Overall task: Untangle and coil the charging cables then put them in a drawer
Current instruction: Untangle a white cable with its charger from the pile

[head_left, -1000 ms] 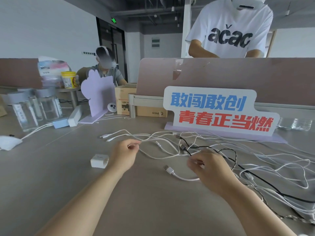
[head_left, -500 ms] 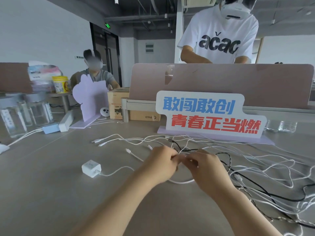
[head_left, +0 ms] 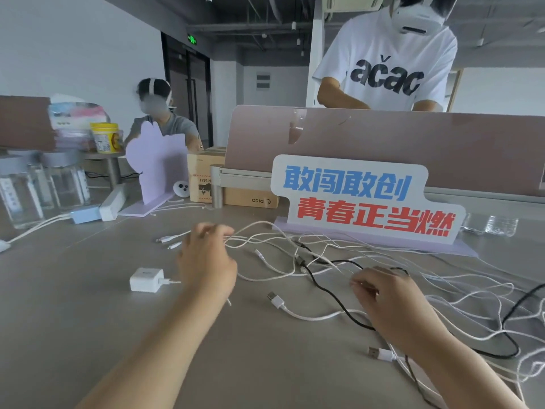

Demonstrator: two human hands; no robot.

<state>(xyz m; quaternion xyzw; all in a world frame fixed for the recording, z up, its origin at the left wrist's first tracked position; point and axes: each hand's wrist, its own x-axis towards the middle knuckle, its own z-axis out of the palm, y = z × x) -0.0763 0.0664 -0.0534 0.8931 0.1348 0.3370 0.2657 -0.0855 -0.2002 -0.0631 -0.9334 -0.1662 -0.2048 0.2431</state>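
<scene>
Your left hand (head_left: 206, 261) pinches strands with curled fingertips. Your right hand (head_left: 386, 302) is curled too, pinching another strand. The tangled white and black charging cables (head_left: 309, 318) sprawl between and right of them on the grey table (head_left: 88, 305).

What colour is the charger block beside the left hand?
White; the charger block shows clearly in the head view.

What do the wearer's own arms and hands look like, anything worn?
Nothing worn that shows. Left arm and right arm are bare to the frame edge, no sleeves in view. Left hand and right hand have no gloves, rings, watch or wristband visible, and no markers or tape.
</scene>
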